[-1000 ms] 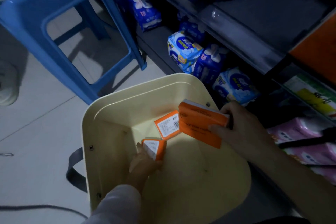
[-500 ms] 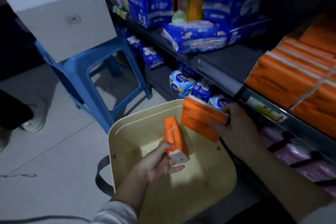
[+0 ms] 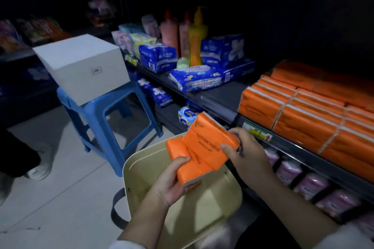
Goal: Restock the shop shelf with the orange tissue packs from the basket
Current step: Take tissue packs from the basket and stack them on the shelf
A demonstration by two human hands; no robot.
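Note:
Two orange tissue packs are held together above the cream basket (image 3: 139,170). My left hand (image 3: 172,184) grips the lower pack (image 3: 182,159) from below. My right hand (image 3: 244,153) grips the upper pack (image 3: 210,137), printed COTTON TISSUE, at its right end; this pack overlaps the lower one. On the shop shelf (image 3: 224,95) to the right lie bundled stacks of orange tissue packs (image 3: 303,111). The visible part of the basket's inside holds no packs.
A blue plastic stool (image 3: 101,111) carrying a white box (image 3: 81,66) stands left of the basket. Blue tissue packages (image 3: 196,79) and bottles (image 3: 194,36) fill the shelf's left part. Pink packs (image 3: 311,184) sit on the lower shelf. A person's shoe (image 3: 40,168) is on the floor, left.
My left hand lifted a pack out of the basket and brought it against the pack in my right hand. My view tilted up toward the shelf.

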